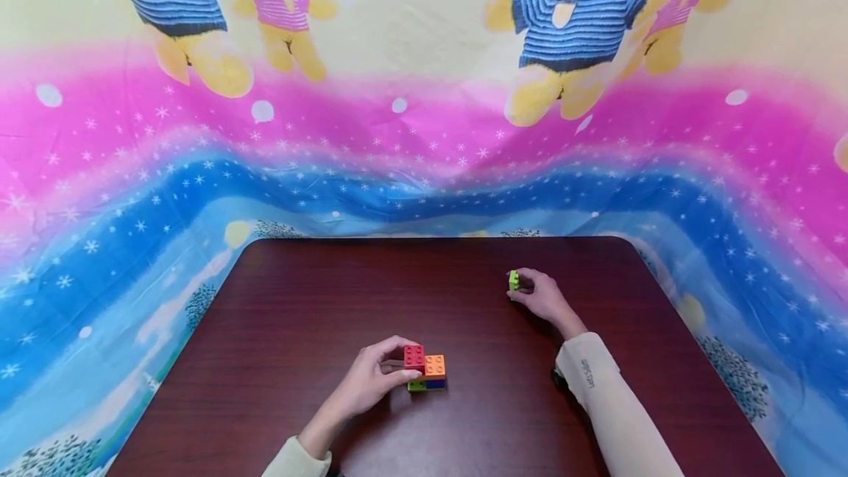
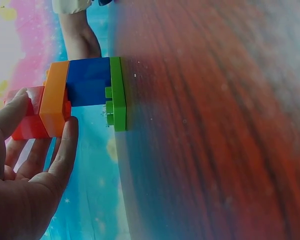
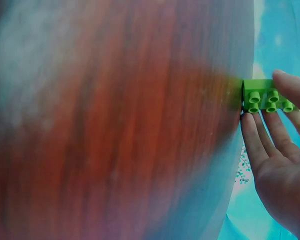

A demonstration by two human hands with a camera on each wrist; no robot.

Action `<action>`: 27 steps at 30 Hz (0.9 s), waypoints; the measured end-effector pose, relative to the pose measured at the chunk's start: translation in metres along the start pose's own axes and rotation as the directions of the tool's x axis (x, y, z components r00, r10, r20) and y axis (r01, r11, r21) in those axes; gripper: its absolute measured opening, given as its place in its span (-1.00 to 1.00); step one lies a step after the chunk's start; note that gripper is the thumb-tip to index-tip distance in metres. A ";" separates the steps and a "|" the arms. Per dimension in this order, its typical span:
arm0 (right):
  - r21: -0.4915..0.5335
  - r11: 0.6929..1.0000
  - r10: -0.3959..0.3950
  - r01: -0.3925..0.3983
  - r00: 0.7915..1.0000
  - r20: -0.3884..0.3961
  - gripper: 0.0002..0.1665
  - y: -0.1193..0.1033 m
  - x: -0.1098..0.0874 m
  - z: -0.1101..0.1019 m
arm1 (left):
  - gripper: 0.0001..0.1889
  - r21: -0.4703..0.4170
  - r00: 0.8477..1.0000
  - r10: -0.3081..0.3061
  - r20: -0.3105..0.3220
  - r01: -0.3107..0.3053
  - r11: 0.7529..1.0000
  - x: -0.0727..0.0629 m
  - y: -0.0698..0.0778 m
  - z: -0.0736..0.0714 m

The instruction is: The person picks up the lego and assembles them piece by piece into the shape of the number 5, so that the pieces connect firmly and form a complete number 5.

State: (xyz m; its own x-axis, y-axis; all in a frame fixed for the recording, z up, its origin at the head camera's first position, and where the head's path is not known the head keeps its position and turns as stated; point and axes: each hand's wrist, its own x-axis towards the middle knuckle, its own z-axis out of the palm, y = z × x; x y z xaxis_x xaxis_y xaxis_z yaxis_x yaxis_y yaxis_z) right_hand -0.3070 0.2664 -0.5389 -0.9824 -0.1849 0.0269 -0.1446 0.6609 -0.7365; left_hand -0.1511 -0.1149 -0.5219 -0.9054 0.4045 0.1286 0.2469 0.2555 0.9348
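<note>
Just left of centre at the front of the table, my left hand (image 1: 371, 377) grips a small stack of toy building bricks near its top. A red brick (image 1: 414, 356) is uppermost, joined to an orange brick (image 2: 55, 100); below come a blue brick (image 2: 90, 82) and a flat green base brick (image 2: 120, 95). My thumb lies on the red brick and a fingertip is at the orange brick's underside. Farther back on the right, my right hand (image 1: 546, 299) pinches a lime-green brick (image 3: 258, 86) between thumb and fingers. That brick stands on end, its studs facing the palm.
Both hands work over a dark red-brown wooden table (image 1: 298, 300) with rounded far corners. Behind it and along its sides hangs a colourful cloth (image 1: 424, 131) printed with bears and snowflakes.
</note>
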 end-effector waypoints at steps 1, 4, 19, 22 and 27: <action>-0.006 1.000 0.002 -0.002 1.000 0.006 -0.47 0.000 0.000 0.000 | -0.67 -0.002 1.000 -0.001 0.001 0.001 1.000 0.000 0.001 0.000; -0.025 1.000 0.002 -0.001 1.000 0.015 -0.48 -0.002 0.000 -0.002 | -0.67 -0.007 1.000 -0.002 0.002 0.002 1.000 0.000 0.002 0.000; -0.068 0.995 -0.076 0.075 0.997 -0.010 -0.39 -0.018 -0.012 0.006 | -0.67 -0.017 1.000 0.003 -0.005 -0.003 1.000 0.000 0.001 0.001; -0.057 0.993 -0.101 0.100 0.995 -0.008 -0.38 -0.025 -0.016 0.009 | -0.67 -0.017 1.000 0.001 -0.004 -0.002 1.000 0.000 0.001 0.001; -0.026 0.986 -0.164 0.164 0.987 -0.002 -0.38 -0.037 -0.022 0.015 | -0.67 -0.023 1.000 0.002 -0.005 -0.002 1.000 0.000 0.000 0.001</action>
State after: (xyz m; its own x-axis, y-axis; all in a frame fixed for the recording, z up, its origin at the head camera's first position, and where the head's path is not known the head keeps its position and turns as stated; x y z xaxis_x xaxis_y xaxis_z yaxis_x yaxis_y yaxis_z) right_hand -0.2787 0.2350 -0.5223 -0.9457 -0.2893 0.1482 -0.3063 0.6402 -0.7045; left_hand -0.1504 -0.1139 -0.5219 -0.9068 0.4003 0.1324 0.2409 0.2342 0.9419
